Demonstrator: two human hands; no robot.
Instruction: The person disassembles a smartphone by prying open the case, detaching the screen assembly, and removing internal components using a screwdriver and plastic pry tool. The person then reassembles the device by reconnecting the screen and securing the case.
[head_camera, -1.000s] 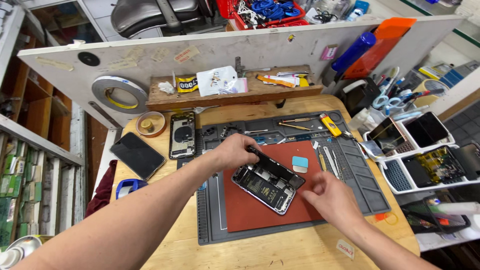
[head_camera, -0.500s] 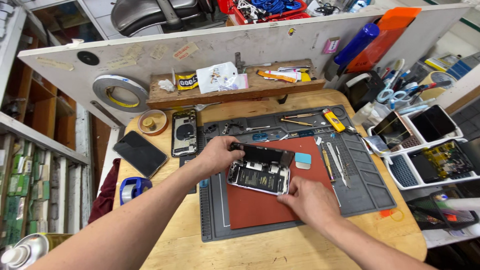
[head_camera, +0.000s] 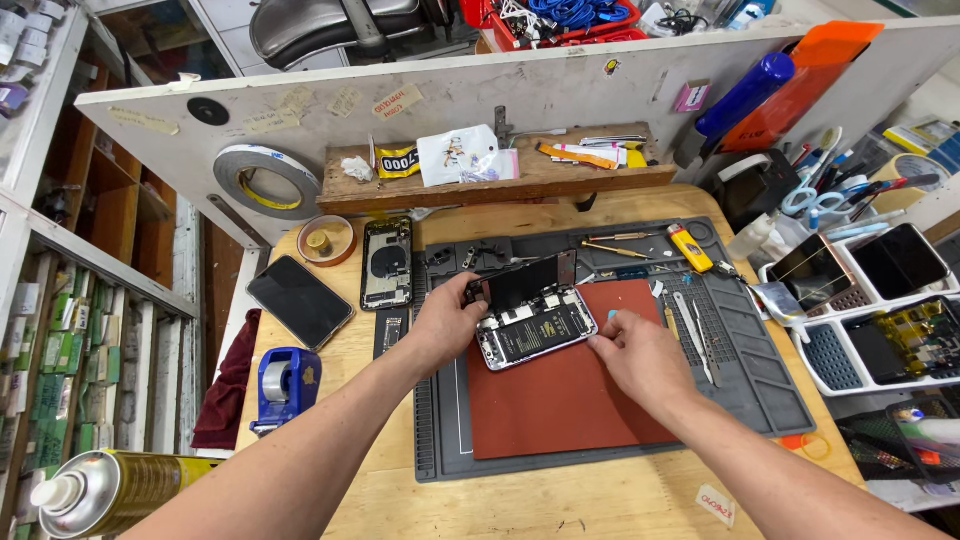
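Gripping opened phone (head_camera: 533, 328) edges — both hands, red mat (head_camera: 570, 400) below.

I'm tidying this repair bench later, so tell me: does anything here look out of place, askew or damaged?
The opened phone lies askew on the red mat, its screen lifted, held by the left hand and right hand. A spray can lies tipped over at the table's near left corner. No spill shows.

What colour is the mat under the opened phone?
The mat under the opened phone is brick red, seen in the head view.
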